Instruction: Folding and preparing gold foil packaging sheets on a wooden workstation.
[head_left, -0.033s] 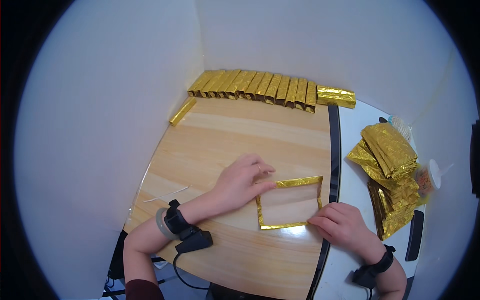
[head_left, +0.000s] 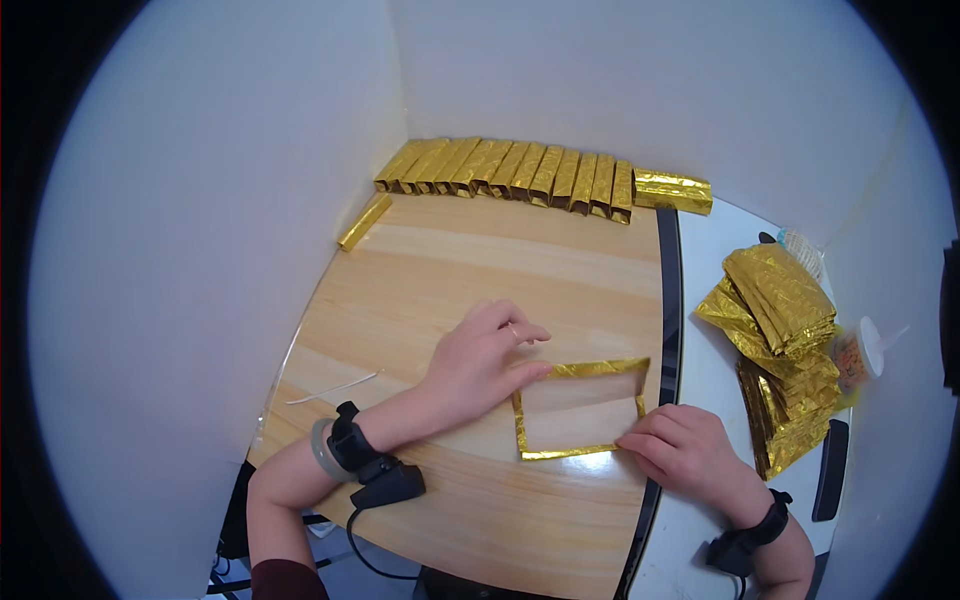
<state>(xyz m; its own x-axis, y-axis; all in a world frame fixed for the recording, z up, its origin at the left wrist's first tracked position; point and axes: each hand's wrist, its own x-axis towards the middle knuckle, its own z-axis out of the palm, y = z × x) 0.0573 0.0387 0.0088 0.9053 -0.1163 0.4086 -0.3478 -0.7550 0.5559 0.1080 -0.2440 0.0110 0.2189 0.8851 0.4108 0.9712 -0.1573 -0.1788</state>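
Observation:
A sheet of gold foil paper [head_left: 580,412] lies on the wood-grain board, pale side up, with narrow gold borders folded in along its edges. My left hand [head_left: 480,358] is at its far left corner. The thumb touches the border there, while the other fingers stretch out apart above the board. At the near right corner, my right hand [head_left: 690,450] is closed, its thumb and fingertips pinching the edge. The far right corner of the sheet stands up a little from the board.
Folded gold paper tubes [head_left: 520,172] stand in a row along the back wall, with one lying sideways [head_left: 672,190]. Another gold strip [head_left: 365,222] rests at the left wall. Stacked gold sheets [head_left: 785,310] and a cup [head_left: 855,355] are at right. A white string [head_left: 335,387] lies left.
The sheet's far right corner has shifted slightly to the right. My left index finger has moved a little; the right hand stays in place.

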